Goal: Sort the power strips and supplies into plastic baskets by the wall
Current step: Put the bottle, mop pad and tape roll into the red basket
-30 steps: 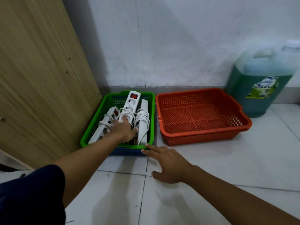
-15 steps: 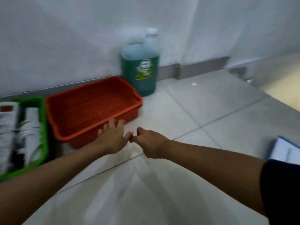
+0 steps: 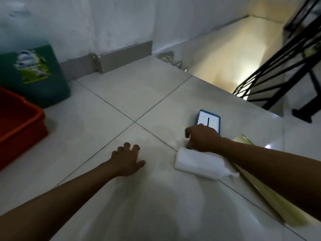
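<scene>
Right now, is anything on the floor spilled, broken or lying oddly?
No spill or breakage shows. Supplies lie loose on the tiles: a white bottle on its side and a blue-edged pack, with the right hand over them. They sit near the open stair edge.

We can read no text: the label [image 3: 32,66] on the green jug [image 3: 43,84], far beyond our left hand [image 3: 127,160], is too blurred, showing only blue, white and green patches.
</scene>
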